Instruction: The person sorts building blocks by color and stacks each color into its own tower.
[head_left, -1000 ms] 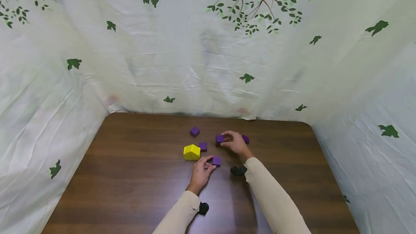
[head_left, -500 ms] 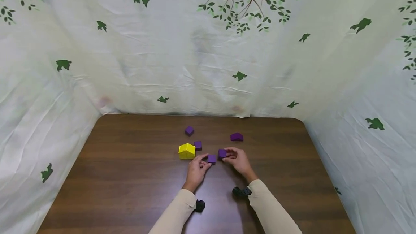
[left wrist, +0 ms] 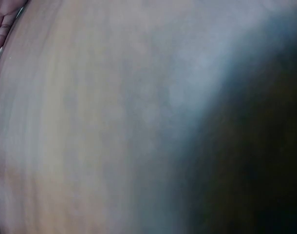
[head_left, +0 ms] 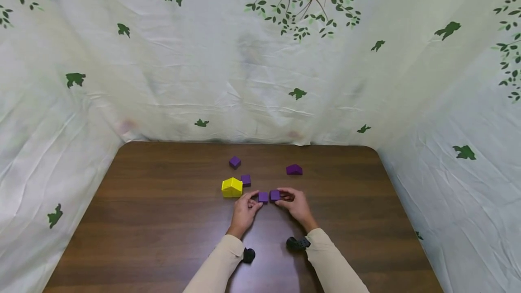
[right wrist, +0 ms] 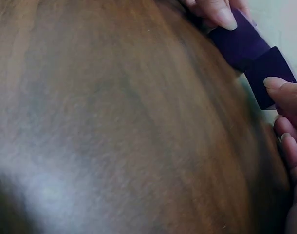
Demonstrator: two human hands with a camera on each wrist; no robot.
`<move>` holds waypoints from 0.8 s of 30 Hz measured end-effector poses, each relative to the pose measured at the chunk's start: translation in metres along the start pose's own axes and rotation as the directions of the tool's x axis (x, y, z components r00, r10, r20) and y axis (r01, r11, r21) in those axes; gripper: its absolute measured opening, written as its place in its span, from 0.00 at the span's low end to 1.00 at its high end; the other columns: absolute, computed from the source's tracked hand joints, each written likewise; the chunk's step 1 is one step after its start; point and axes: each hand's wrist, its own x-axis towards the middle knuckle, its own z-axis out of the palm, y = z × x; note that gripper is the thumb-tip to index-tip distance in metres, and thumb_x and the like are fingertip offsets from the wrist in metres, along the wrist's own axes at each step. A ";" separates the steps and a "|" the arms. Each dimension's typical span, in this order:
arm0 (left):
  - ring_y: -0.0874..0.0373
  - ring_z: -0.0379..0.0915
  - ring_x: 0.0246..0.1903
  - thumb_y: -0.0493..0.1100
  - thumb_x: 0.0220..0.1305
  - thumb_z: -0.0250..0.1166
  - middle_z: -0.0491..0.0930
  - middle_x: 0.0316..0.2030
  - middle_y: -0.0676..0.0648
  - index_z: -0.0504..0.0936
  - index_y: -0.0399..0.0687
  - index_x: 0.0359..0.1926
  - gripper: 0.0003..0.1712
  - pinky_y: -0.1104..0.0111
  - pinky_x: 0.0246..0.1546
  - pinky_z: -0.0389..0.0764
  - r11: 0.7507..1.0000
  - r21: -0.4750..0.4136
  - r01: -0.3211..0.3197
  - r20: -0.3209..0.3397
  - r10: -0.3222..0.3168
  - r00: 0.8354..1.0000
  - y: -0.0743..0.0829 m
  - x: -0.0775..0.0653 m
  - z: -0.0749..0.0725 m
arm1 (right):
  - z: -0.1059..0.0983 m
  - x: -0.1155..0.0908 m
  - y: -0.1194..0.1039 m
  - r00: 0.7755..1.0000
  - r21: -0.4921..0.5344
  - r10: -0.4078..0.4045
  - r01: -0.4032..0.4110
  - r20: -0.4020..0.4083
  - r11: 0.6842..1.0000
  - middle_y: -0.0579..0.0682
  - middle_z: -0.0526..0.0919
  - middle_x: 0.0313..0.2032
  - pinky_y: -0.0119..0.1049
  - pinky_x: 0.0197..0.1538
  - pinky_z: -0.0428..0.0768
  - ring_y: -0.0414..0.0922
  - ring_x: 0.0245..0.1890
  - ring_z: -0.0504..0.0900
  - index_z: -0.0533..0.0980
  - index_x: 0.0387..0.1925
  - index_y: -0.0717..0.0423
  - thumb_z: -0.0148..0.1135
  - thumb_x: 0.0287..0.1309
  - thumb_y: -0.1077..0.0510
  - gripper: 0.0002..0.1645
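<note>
- Left of both hands on the brown wooden table (head_left: pixel 163 225), a yellow house-shaped block (head_left: pixel 232 188) stands with a small purple cube (head_left: pixel 246 180) at its right side, apparently touching; a purple cube turned corner-on (head_left: pixel 234 163) lies farther back, apart from both.
- Next comes the left hand (head_left: pixel 242 215), thumb and finger pinching the squarish purple left block (head_left: pixel 262 197), which lies just right of its fingertips.
- At centre, a narrow gap parts that block from the squarish purple right block (head_left: pixel 274 196). I judge any next move to turn on this gap: the blocks face each other side by side, each equally near its own hand, with no long axis plain.
- Right of the gap, the right hand (head_left: pixel 297 207) pinches its block from the right; beyond it, well apart, lies a dark purple wedge-topped block (head_left: pixel 294 169).
- Between views: the right wrist camera shows both thumbs pressed on the blocks, whose corners overlap in sight, so contact is unclear there; the left wrist camera shows neither block.
</note>
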 end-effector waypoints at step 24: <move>0.58 0.77 0.29 0.33 0.56 0.69 0.79 0.33 0.44 0.80 0.36 0.53 0.21 0.72 0.31 0.78 1.000 0.001 0.013 0.006 -0.013 1.000 0.001 -0.001 -0.001 | 0.011 0.005 0.040 1.000 -0.091 -0.010 0.007 -0.026 0.996 0.53 0.85 0.40 0.34 0.44 0.77 0.48 0.40 0.81 0.83 0.47 0.58 0.76 0.44 0.64 0.23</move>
